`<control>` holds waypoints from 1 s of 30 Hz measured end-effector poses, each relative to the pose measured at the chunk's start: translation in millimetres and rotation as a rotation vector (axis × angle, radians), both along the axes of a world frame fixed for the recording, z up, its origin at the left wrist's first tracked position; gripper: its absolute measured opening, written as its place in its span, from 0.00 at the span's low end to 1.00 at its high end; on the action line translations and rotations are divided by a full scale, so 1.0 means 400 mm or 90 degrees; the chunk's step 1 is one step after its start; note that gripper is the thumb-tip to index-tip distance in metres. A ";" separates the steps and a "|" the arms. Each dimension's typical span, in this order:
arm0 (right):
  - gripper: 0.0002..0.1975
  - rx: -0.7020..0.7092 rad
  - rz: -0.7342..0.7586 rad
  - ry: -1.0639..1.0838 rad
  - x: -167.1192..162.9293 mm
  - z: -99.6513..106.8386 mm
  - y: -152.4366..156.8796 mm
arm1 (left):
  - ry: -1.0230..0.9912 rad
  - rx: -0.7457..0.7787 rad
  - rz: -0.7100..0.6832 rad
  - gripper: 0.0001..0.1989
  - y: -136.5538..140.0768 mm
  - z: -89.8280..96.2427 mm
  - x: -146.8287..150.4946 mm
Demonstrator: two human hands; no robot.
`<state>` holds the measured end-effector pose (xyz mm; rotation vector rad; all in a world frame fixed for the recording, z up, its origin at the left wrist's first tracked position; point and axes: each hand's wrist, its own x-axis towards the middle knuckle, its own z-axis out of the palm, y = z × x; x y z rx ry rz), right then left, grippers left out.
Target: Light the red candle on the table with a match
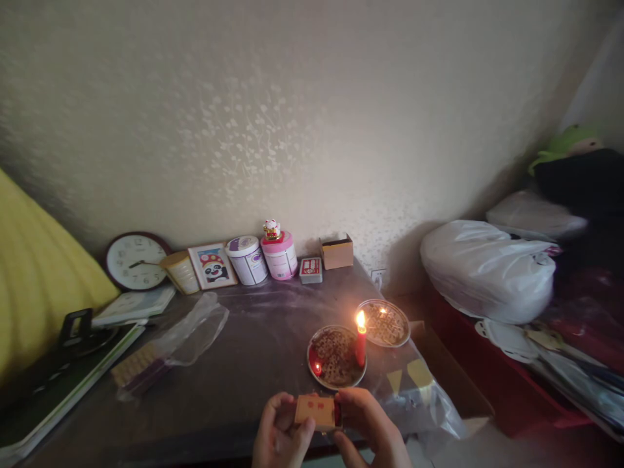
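Pale, flower-embossed wallpaper backs a dark tabletop (253, 364) under a clear, wrinkled plastic sheet, where you hold a small orange-tan cardboard box (314, 412) at the near edge. Your left hand (279, 435) curls around the box's left end, thumb on its front face and fingers behind; your right hand (366, 429) pinches the right end, where a red strip shows, fingers bent close together. Both hands are nearly closed on the box, which sits level just above the table edge.

Just beyond the box, a round metal plate of brown patterned cakes (335, 357) carries a lit red candle (361, 343), upright at its right rim, and a low red glow at its left. A second round metal plate (384, 323) lies just behind, to the right. Along the wall stand a round dark-rimmed clock (136, 261), a framed panda picture (213, 265), a white cylindrical tub (246, 260), a pink tub topped with a small cat figurine (279, 250) and an open brown carton (337, 252). A crumpled clear plastic bag (190, 331) lies at left; a bulging white sack (487, 270) rests off the table at right.
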<state>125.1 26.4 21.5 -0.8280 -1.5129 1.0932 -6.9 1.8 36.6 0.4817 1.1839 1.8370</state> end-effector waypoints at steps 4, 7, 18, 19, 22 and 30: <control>0.17 0.017 0.019 -0.019 0.010 0.007 0.008 | 0.005 0.015 -0.006 0.32 -0.001 0.001 -0.003; 0.19 0.025 0.033 -0.037 0.022 0.016 0.014 | 0.014 0.023 -0.021 0.27 -0.001 -0.006 -0.016; 0.25 0.028 0.069 -0.123 0.036 0.044 0.018 | -0.175 -0.058 -0.198 0.25 -0.001 -0.029 -0.019; 0.25 0.018 0.076 -0.143 0.035 0.048 0.017 | -0.183 -0.078 -0.207 0.26 -0.001 -0.034 -0.013; 0.27 0.050 0.052 -0.214 0.039 0.056 0.017 | -0.163 -0.108 -0.187 0.27 0.000 -0.046 -0.003; 0.16 0.273 -0.006 -0.325 0.048 0.036 0.039 | -0.028 -0.135 -0.148 0.26 -0.002 -0.055 0.006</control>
